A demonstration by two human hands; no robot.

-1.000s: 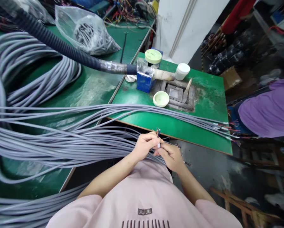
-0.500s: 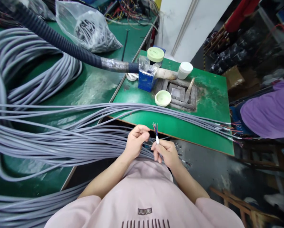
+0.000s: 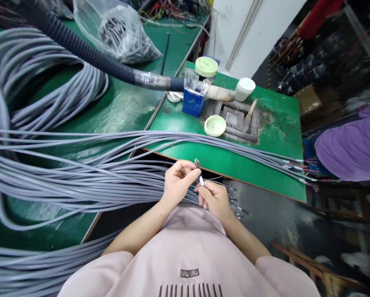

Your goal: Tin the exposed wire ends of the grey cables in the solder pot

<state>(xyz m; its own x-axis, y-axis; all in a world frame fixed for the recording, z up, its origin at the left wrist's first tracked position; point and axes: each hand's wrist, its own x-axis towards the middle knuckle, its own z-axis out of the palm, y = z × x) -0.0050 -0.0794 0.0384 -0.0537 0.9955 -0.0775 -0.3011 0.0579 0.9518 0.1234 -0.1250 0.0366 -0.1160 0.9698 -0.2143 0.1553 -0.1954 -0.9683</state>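
Cable end (image 3: 201,180) is at frame center: right hand (image 3: 215,197) grips it just below the white wrap, likely as the anchor, while left hand (image 3: 179,181) has thumb and index closed on its coloured wires (image 3: 197,163), probably to keep the strands together. Grey cable bundle (image 3: 203,139) crosses the green board (image 3: 274,132), tips past its right edge, presumably so they hang free; hose nozzle (image 3: 220,93) sits by the square pot (image 3: 232,119), upper right of center, maybe for fumes.
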